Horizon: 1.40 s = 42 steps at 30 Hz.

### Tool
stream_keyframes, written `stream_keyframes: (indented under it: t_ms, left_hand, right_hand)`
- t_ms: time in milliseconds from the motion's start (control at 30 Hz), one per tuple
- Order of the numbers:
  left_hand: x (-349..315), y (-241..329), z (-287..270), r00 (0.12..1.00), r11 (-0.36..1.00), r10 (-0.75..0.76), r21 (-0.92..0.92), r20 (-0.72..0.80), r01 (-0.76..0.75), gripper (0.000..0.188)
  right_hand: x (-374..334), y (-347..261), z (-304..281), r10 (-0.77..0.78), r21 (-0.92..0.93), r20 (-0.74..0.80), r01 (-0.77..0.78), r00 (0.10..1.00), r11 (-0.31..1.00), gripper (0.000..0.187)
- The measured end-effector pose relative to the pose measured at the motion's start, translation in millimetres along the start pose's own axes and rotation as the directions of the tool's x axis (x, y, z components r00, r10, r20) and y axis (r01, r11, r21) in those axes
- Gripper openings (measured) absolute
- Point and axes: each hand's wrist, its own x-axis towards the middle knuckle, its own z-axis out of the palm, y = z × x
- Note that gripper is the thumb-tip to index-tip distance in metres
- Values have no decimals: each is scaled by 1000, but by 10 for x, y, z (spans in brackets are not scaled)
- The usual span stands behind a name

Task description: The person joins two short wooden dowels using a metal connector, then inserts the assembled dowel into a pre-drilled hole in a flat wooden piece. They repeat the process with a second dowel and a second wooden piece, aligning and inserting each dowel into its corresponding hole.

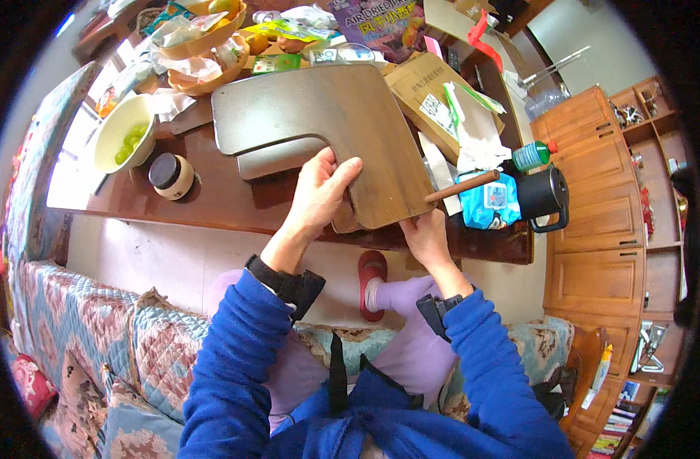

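A brown L-shaped wooden board (365, 115) with rounded corners is held tilted over the table's near edge. My left hand (321, 191) grips its inner edge, thumb on top and the other fingers partly hidden. At the board's lower right corner, my right hand (428, 239) is closed from below, its fingertips out of sight behind the board. A round brown wooden dowel (463, 186) juts out from that corner, just above the right hand. Part of a second, similar board (281, 159) shows underneath, through the L's cutout.
On the glossy table (227, 199) stand a bowl of green grapes (109, 138) and a dark-lidded jar (171, 177) at left. Cardboard (422, 99), a blue wipes pack (490, 203), a green bottle (535, 155) and a black mug (545, 197) crowd the right. Snack baskets (212, 73) stand behind.
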Motion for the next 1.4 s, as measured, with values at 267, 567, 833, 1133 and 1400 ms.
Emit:
stream_keyframes:
  t_ms: [267,567,833,1133,1400]
  left_hand:
    - [51,-67,-39,998,999,35,-16,43,-34,35]
    - [90,-15,-58,1000,998,-11,55,29,9,38]
    - [170,-79,-1,995,988,102,122,-19,-99,36]
    - [216,-14,-10,999,938,-30,343,-37,41,34]
    - [200,-56,5,997,990,66,130,-27,-62,34]
  right_hand:
    - [-11,37,74,23,-46,44,-21,999,999,24]
    - [11,64,60,94,-104,112,-83,989,991,23]
    - [11,124,8,170,-106,170,-153,971,983,21]
    - [42,58,-5,216,-35,184,-213,959,976,20]
    - [39,47,25,249,-18,136,-248,959,968,21]
